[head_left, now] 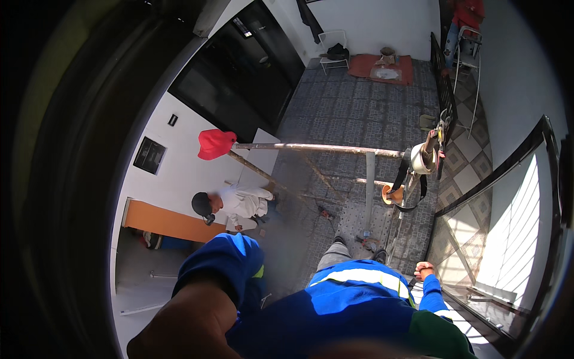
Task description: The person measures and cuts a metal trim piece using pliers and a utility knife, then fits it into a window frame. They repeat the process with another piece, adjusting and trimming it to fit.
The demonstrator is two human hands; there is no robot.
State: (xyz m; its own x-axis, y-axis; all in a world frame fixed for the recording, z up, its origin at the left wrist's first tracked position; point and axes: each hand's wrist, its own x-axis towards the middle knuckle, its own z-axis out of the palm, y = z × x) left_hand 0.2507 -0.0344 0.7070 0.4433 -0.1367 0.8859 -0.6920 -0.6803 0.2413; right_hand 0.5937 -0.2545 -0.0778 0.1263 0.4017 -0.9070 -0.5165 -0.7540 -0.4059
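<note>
Head view: right hand (pixel 424 270) on black railing (pixel 478 194)

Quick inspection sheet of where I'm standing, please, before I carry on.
Surface: grey tiled floor far below.
Job's things: scaffold pipe with a red cap on its end; white helmet and black strap hang from it.
Clutter: small tools on the floor; chair; orange mat.
Grippers: right hand curled at the dark window frame, grip unclear; left hand out of view, only the forearm shows.
Cables: nothing seen.
Surroundings: co-worker below; stepladder.
</note>
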